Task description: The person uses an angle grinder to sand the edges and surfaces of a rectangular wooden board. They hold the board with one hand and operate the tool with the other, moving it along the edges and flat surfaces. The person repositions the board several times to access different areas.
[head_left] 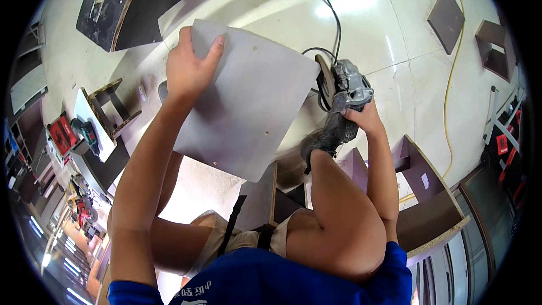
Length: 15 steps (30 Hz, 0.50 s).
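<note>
A grey board (248, 96) with rounded corners and a few small holes is tilted in front of me, above my knees. My left hand (192, 68) is closed on its upper left edge, with the thumb on the face toward me. In my right hand (366, 118) is an angle grinder (351, 87), gripped by its dark body. Its round disc (325, 78) stands on edge close to the board's right corner. Whether disc and board touch, I cannot tell. A black cable (337, 25) loops behind the grinder.
At the far left stands a dark cabinet piece (147, 17). A cordless drill (87, 135) lies on a white-topped piece at left, beside a red case (62, 133). An open box frame (423, 192) sits by my right arm. A yellow hose (449, 87) crosses the floor near a loose panel (447, 20).
</note>
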Each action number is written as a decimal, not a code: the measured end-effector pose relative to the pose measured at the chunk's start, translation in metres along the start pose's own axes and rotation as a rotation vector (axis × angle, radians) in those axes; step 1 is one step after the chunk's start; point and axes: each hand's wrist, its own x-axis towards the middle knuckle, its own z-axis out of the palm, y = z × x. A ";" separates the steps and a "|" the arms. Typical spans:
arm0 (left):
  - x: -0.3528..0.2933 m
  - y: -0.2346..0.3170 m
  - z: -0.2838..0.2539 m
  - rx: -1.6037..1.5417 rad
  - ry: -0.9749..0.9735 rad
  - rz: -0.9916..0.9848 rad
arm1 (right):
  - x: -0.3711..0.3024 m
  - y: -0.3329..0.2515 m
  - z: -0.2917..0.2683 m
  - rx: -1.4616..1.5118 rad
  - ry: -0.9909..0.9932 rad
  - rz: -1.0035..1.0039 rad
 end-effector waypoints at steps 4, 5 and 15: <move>-0.003 -0.003 0.008 0.060 0.043 0.023 | 0.002 -0.014 -0.008 -0.095 -0.080 -0.226; -0.003 -0.001 0.006 0.039 0.041 0.010 | 0.012 -0.014 -0.017 -0.212 -0.126 -0.303; 0.004 0.005 0.005 -0.012 0.075 0.089 | 0.037 -0.043 -0.040 -0.277 -0.192 -0.042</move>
